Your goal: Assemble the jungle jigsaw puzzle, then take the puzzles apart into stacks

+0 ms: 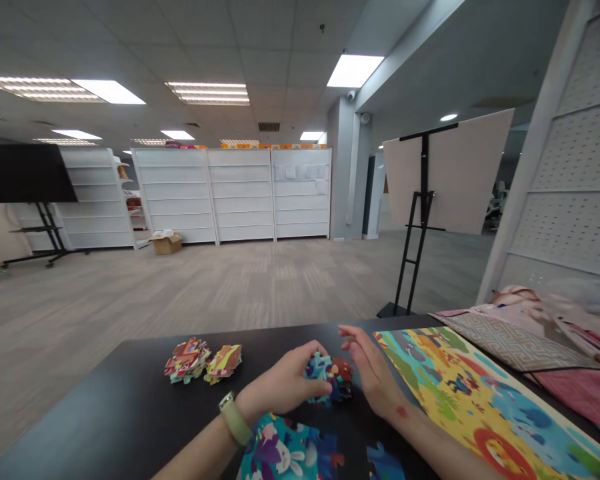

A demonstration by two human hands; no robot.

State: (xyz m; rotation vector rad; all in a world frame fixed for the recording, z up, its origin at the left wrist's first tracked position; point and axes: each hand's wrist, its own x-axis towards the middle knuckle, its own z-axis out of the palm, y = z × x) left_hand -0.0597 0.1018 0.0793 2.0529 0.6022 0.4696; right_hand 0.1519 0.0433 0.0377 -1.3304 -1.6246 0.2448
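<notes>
A pile of blue and dark red puzzle pieces [341, 375] lies on the black table [130, 407]. My left hand [293, 377], with a pale green watch at the wrist, has its thumb and fingers around the left part of this pile. To the right of the pile is my right hand [370, 373], fingers stretched out, holding nothing. Joined teal puzzle pieces with a white rabbit [280, 453] lie nearer, below my left hand. A loose blue piece [384, 463] sits to their right at the bottom edge.
Two small stacks of puzzle pieces, one red [187, 361] and one yellow [224, 363], stand at the table's back left. A colourful animal picture sheet [460, 387] covers the right side. Beyond it lie patterned and pink cloths [525, 340]. A black easel [413, 253] stands behind the table.
</notes>
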